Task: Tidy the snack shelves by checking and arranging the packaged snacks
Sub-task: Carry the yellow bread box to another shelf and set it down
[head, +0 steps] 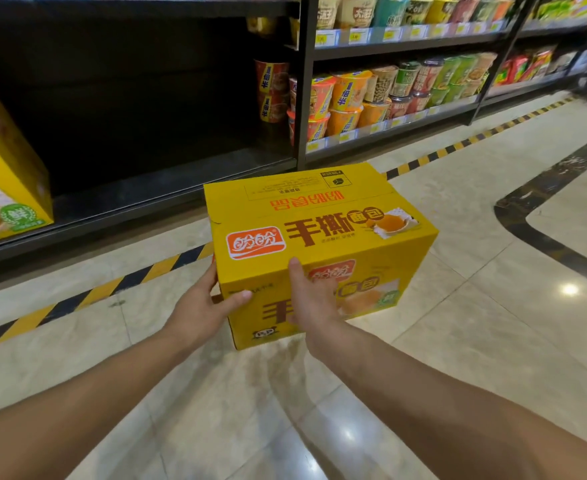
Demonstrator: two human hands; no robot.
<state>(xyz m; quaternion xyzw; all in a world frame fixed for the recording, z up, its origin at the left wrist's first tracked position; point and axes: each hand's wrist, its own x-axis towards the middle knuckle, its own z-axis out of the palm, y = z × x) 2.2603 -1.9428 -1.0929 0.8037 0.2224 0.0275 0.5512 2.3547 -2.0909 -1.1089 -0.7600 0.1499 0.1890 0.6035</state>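
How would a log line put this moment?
left hand: grips yellow carton corner | right hand: touches its front | lower shelf: beyond

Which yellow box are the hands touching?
The yellow box in the aisle: the left hand and right hand are on it; the other box sits on the dark shelf.

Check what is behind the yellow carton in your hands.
Behind the yellow carton run the striped floor tape and the dark bottom shelf, with cup noodles further right. The carton covers a stretch of the tape.
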